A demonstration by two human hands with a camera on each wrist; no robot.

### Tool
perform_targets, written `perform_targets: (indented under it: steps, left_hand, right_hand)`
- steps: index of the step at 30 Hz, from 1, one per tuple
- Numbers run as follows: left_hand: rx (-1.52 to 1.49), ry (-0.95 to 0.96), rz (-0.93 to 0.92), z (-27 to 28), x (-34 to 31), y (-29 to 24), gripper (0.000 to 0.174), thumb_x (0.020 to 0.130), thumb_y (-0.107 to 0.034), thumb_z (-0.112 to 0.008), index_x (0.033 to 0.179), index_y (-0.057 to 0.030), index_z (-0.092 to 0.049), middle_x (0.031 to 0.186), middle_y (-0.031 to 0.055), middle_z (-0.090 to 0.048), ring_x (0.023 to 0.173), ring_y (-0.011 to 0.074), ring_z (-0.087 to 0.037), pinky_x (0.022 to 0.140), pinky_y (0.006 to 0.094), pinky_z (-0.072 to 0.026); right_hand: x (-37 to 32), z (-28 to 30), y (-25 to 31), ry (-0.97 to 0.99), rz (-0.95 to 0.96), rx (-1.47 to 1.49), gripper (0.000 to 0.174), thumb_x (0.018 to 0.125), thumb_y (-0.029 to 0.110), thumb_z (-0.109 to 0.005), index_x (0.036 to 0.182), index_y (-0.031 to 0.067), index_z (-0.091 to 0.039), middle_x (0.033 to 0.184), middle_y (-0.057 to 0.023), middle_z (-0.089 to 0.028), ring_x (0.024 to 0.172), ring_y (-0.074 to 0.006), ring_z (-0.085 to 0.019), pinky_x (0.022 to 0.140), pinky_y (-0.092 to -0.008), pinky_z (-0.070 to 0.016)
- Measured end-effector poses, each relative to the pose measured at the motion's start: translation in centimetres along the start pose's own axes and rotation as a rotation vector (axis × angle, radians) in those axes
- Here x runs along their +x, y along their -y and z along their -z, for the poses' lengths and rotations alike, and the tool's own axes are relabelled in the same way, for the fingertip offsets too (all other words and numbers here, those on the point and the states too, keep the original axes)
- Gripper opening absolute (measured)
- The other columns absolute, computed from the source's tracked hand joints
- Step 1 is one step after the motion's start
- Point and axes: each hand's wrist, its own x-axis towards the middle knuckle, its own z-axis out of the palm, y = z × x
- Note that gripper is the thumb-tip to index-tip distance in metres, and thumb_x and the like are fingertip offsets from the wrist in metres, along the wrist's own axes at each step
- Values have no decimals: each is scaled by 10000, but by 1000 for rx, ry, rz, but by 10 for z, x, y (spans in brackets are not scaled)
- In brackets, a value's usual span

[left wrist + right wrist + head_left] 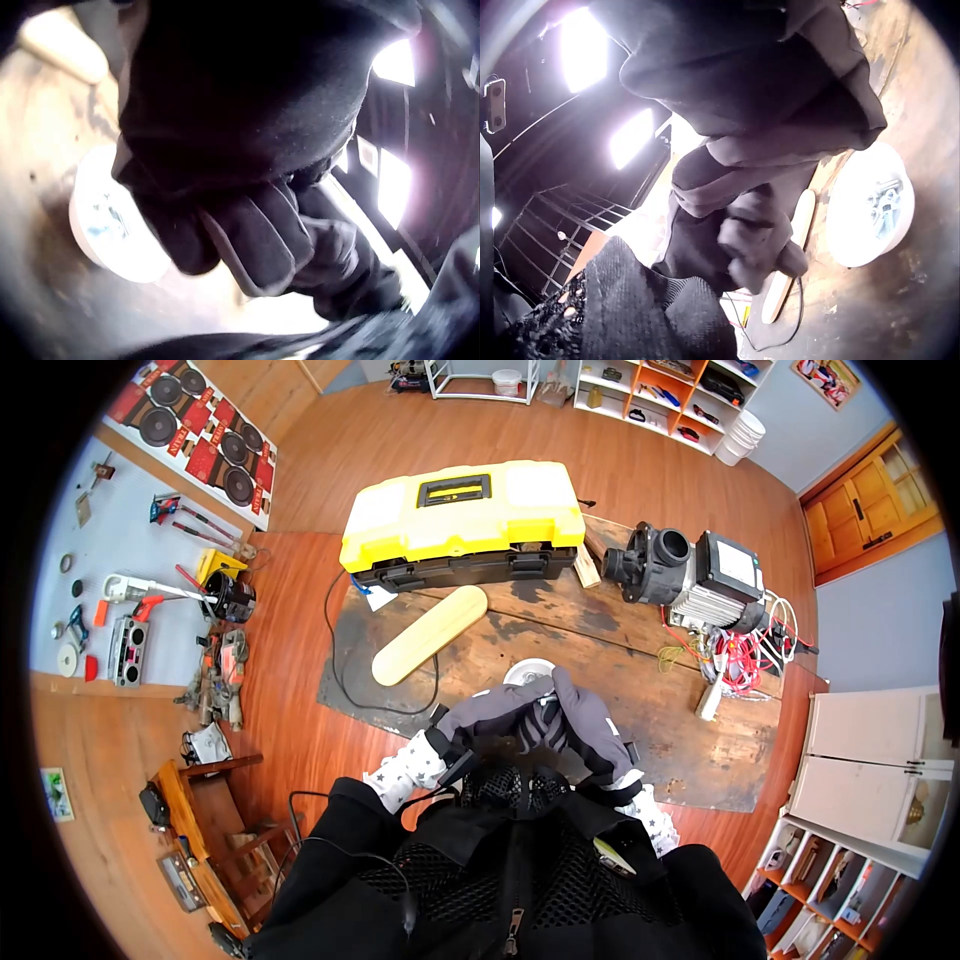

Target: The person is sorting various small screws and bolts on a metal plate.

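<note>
Both hands wear grey and black work gloves and meet in front of the chest, above the near part of the wooden table (690, 760). The left hand (492, 712) comes in from the left, the right hand (594, 728) from the right. Bent, bunched fingers (255, 244) of the left glove show in the left wrist view, close against the other glove. In the right wrist view the right glove's fingers (712, 176) are bent too. I cannot tell whether anything is between them. Just beyond the hands stands a white bowl (530, 669) with small metal parts (887, 204) inside.
A pale, round-ended board (430, 635) lies left of the bowl, a black cable (335, 650) beside it. Behind stands a yellow and black toolbox (460, 515). A motor pump (690, 575) and tangled wires (735, 655) occupy the table's right side.
</note>
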Motion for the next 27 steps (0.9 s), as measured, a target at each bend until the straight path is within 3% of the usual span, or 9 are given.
perform_targets:
  steps: [8, 12, 14, 16, 18, 20, 23, 26, 27]
  left_hand:
    - [1065, -170, -548, -3, 11, 3, 535, 920, -537, -639, 1031, -18, -707, 882, 174, -714, 882, 284, -708, 763, 383, -538]
    - [1104, -150, -500, 8, 17, 21, 506, 970, -495, -607, 1146, -27, -680, 913, 145, -714, 851, 265, -706, 728, 401, -551]
    - [161, -8, -421, 25, 45, 66, 489, 1022, -445, -564, 1297, -43, -608, 1017, 81, -704, 873, 199, -684, 760, 368, -560]
    - [350, -10, -345, 33, 39, 59, 509, 1053, -413, -521, 1388, -30, -525, 1128, 37, -671, 943, 142, -644, 851, 313, -544]
    - [151, -32, -229, 12, 19, 24, 505, 1045, -420, -529, 1358, -26, -562, 1109, 49, -679, 934, 132, -634, 858, 322, -538]
    - [462, -143, -240, 4, 10, 14, 483, 1034, -450, -526, 1274, -43, -624, 1067, 61, -688, 866, 151, -636, 814, 357, -541]
    - [946, -206, -612, 1, 13, 7, 540, 1007, -527, -518, 960, -20, -698, 845, 82, -722, 826, 236, -701, 739, 365, -540]
    - [425, -169, -369, -8, 3, 12, 587, 1010, -567, -490, 860, -35, -688, 734, 68, -696, 737, 218, -702, 632, 343, -531]
    - [426, -170, -368, -7, 5, 11, 587, 1010, -567, -490, 860, -35, -688, 734, 68, -696, 737, 218, -702, 632, 343, -531]
  right_hand:
    - [-3, 3, 8, 49, -121, 126, 704, 1008, 616, -416, 891, -21, -693, 625, -107, -654, 523, -201, -637, 497, -316, -479]
    - [-3, 1, 11, 75, -74, 97, 718, 1005, 620, -408, 880, -29, -688, 635, -116, -660, 522, -206, -637, 521, -321, -494]
    - [2, -1, 6, 59, -59, 71, 720, 1004, 619, -406, 879, -32, -687, 644, -122, -665, 523, -208, -638, 534, -326, -502]
    - [14, -5, -10, -108, 114, -103, 703, 1004, 602, -419, 881, -36, -688, 658, -131, -671, 521, -206, -643, 550, -337, -516]
    - [7, 2, 9, -49, 11, -36, 701, 1004, 600, -417, 890, -36, -689, 674, -142, -677, 537, -217, -653, 567, -340, -518]
    - [5, 4, 9, 13, -93, 28, 699, 1004, 599, -415, 900, -35, -690, 691, -152, -683, 553, -228, -663, 584, -343, -519]
    - [9, 2, 2, 64, -42, 8, 715, 1007, 607, -392, 898, -36, -686, 699, -159, -684, 595, -247, -682, 616, -343, -522]
    - [4, 2, 9, 120, -165, 32, 737, 1012, 620, -367, 919, -38, -686, 724, -177, -692, 643, -288, -694, 669, -365, -527]
    - [12, -1, -4, 26, -29, -114, 744, 1014, 625, -361, 923, -35, -691, 735, -182, -696, 653, -303, -694, 686, -375, -531]
